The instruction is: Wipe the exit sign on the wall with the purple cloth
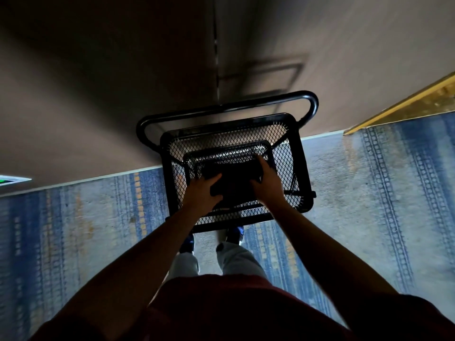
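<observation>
A dark cloth (234,185), almost black in this dim light, lies on the top mesh shelf of a black metal cart (301,156). My left hand (202,194) grips the cloth's left edge with curled fingers. My right hand (267,184) holds its right edge, with the fingers reaching over the far corner. Low on the wall at the far left edge of the view shows a white-framed sign with a green glow (11,180), which looks like the exit sign. It is mostly cut off.
The cart stands against a brown wall (98,94), its handle bar (221,109) on the wall side. A blue and grey patterned carpet (369,193) covers the floor. A yellow wooden edge (403,104) runs at the right. My legs and shoes are just behind the cart.
</observation>
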### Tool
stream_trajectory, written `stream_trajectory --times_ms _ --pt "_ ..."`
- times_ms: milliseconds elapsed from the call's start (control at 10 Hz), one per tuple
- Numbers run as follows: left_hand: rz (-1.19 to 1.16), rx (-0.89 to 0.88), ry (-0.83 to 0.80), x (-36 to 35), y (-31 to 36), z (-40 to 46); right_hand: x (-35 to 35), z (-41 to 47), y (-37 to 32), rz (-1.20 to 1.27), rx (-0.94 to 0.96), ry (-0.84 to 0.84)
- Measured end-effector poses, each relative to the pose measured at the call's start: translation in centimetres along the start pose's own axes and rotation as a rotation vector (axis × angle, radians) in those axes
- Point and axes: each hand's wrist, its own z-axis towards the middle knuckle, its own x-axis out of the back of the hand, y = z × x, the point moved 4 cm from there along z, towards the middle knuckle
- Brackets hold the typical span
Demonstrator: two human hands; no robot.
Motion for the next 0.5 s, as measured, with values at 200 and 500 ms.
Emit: stream_trajectory --times_ms 200,500 --pt "0.069 0.008 -0.053 -0.4 -0.2 -0.4 0.9 -0.2 0.8 0.003 -0.047 0.017" --pt "0.044 -0.089 0.045 1.5 -1.3 -2.0 2.3 -3.3 0.5 -0.027 -0.107 0.23"
